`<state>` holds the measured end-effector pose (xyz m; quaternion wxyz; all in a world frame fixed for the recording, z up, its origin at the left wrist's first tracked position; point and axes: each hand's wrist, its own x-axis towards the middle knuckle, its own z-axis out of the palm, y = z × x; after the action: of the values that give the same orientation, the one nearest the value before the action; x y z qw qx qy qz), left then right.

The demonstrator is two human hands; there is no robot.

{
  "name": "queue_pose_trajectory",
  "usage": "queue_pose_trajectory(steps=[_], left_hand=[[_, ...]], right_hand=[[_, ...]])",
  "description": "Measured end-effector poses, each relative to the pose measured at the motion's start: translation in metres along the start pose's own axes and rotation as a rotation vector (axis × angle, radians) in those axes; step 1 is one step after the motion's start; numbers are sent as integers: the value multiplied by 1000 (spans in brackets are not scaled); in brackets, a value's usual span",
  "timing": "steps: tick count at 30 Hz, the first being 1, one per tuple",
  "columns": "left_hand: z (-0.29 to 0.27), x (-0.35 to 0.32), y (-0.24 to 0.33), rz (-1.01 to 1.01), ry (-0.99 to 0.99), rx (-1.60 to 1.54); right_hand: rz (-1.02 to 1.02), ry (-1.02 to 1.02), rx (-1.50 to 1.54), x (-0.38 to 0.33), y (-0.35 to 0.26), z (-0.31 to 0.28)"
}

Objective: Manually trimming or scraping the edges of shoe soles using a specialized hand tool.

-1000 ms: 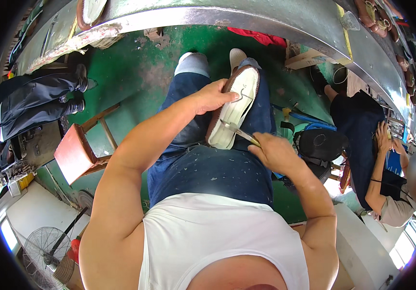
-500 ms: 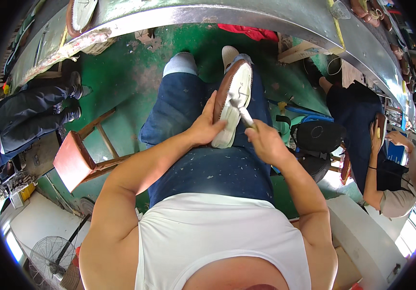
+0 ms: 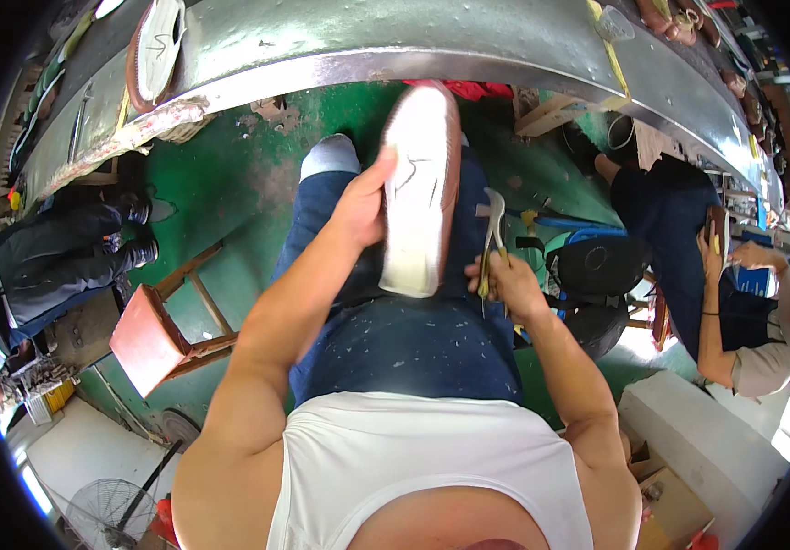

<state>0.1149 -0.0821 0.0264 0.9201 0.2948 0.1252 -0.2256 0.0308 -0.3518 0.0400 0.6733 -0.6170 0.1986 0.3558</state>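
Note:
In my left hand (image 3: 364, 203) is a brown shoe (image 3: 419, 197), held up over my lap with its pale, unfinished sole facing up. My thumb lies along the sole's left edge; the other fingers are hidden behind the shoe. A dark curved mark runs across the sole's middle. To the right, clear of the shoe, my right hand (image 3: 516, 286) is closed around metal pincers (image 3: 494, 225) with a curved head pointing away from me and yellowish handles.
A metal workbench (image 3: 349, 64) curves across the far side, with another brown shoe (image 3: 154, 55) at its left. A stool (image 3: 149, 339) stands at left, a black bag (image 3: 601, 264) at right. A co-worker (image 3: 734, 312) sits further right; a fan (image 3: 106, 513) is lower left.
The shoe has risen toward me, shifted left and turned its sole more fully up. My right hand has drawn the pincers off the sole and lower right. My view has shifted slightly.

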Motion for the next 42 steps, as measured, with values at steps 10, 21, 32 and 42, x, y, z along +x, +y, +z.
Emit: queue_pose_trajectory(steps=[10, 21, 32, 42], left_hand=[[18, -60, 31, -151, -247, 396], [12, -26, -18, -3, 217, 1539], [-11, -48, 0, -309, 1, 555], [-25, -74, -26, -243, -73, 605]], right_hand=[[-158, 85, 369, 95, -51, -38], [-570, 162, -113, 108, -31, 17], [-324, 200, -748, 25, -60, 19], [-621, -278, -1231, -21, -68, 13]])
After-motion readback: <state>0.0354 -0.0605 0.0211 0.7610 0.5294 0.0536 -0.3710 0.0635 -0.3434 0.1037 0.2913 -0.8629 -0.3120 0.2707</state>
